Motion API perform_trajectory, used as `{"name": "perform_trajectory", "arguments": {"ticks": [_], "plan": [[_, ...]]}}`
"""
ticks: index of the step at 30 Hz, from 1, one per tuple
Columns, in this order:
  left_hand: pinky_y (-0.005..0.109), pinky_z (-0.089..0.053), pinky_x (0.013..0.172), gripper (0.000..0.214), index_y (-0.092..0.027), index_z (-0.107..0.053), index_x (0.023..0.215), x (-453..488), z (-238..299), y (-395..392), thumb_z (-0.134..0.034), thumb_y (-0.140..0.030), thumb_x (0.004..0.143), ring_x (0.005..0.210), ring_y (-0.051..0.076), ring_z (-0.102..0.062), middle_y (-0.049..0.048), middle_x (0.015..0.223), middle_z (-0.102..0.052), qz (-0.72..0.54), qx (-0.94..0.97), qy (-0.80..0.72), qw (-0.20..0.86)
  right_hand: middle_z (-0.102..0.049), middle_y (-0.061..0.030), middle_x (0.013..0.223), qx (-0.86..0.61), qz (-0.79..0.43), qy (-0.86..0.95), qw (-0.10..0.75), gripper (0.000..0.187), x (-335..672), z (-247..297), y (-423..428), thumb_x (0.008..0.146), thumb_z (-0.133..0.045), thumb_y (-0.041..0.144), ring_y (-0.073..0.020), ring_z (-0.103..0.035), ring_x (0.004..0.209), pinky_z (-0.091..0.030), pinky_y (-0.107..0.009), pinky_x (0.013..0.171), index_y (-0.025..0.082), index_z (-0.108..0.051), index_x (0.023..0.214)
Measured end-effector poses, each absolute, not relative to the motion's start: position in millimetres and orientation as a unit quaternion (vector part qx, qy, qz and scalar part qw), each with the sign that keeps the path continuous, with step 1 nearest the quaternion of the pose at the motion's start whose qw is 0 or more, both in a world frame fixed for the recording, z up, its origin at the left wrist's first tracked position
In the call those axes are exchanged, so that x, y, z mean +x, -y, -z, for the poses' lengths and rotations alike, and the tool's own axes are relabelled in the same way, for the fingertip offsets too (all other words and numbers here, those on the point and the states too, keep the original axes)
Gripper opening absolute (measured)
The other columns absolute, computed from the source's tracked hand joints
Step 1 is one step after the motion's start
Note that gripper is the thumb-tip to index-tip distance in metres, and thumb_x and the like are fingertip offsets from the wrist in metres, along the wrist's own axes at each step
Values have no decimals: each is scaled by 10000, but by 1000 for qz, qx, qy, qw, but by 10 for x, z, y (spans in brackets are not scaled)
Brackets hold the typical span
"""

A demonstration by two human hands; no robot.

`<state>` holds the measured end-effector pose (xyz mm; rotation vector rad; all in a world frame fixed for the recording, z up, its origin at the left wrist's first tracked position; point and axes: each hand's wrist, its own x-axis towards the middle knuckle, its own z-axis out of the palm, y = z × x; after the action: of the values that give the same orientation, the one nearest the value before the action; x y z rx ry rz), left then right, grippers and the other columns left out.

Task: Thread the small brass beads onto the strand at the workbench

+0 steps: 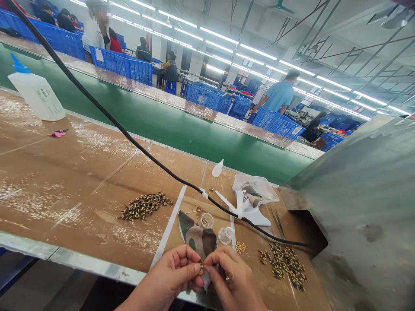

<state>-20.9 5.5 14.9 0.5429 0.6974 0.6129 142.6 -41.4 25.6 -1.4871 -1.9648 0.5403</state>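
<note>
Small piece (201, 269) at brown worktable (94, 164), bright workshop (259, 26)

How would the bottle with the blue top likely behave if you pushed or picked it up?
Pushed high, the bottle may tip, since it stands taller than its base is wide. Its translucent, plastic-looking walls would probably give slightly when gripped.

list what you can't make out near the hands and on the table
All in the head view:
Small piece between left hand and right hand: mostly covered by fingers.
Patterned cloth: near part partly hidden by the hands.
Label on the bottle: print too small, blurred.
Table: left end cut off by the picture's edge.
</note>
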Motion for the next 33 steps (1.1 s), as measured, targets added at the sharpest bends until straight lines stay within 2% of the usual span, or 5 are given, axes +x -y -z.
{"name": "perform_trajectory", "arguments": {"ticks": [5, 20, 25, 29, 33], "plan": [[213, -387, 543, 190, -151, -574, 710, -214, -212, -38, -753, -196, 664, 524, 98, -585, -22, 529, -640, -292, 258, -346, 854, -549, -3, 829, -565, -166, 746, 310, 102, 1419, -227, 461, 880, -462, 139, -104, -560, 742, -427, -185, 666, 211, -531, 858], [239, -390, 556, 172, -156, -562, 683, -230, -203, -38, -732, -179, 668, 522, 113, -579, -12, 523, -641, -283, 277, -350, 849, -534, -11, 830, -548, -169, 766, 289, 130, 1382, -190, 477, 904, -409, 119, -107, -557, 743, -444, -197, 670, 206, -494, 857], [237, -379, 547, 217, -163, -572, 681, -215, -141, -28, -770, -235, 627, 516, 116, -571, -7, 533, -659, -285, 283, -348, 847, -537, -10, 801, -546, -149, 756, 329, 138, 1368, -156, 490, 888, -421, 115, -109, -554, 709, -449, -202, 643, 204, -510, 833], [228, -381, 557, 186, -163, -599, 709, -194, -88, -10, -753, -263, 673, 535, 111, -564, -7, 544, -662, -313, 312, -343, 829, -550, -8, 776, -558, -158, 726, 370, 121, 1340, -113, 516, 886, -458, 160, -111, -566, 695, -450, -197, 625, 210, -554, 832], [239, -421, 615, 212, -168, -636, 684, -180, -75, 11, -795, -294, 626, 585, 118, -559, -21, 580, -642, -355, 318, -346, 808, -548, -6, 733, -591, -165, 665, 425, 106, 1274, -12, 553, 858, -522, 272, -101, -533, 561, -413, -199, 491, 204, -586, 808]]}}
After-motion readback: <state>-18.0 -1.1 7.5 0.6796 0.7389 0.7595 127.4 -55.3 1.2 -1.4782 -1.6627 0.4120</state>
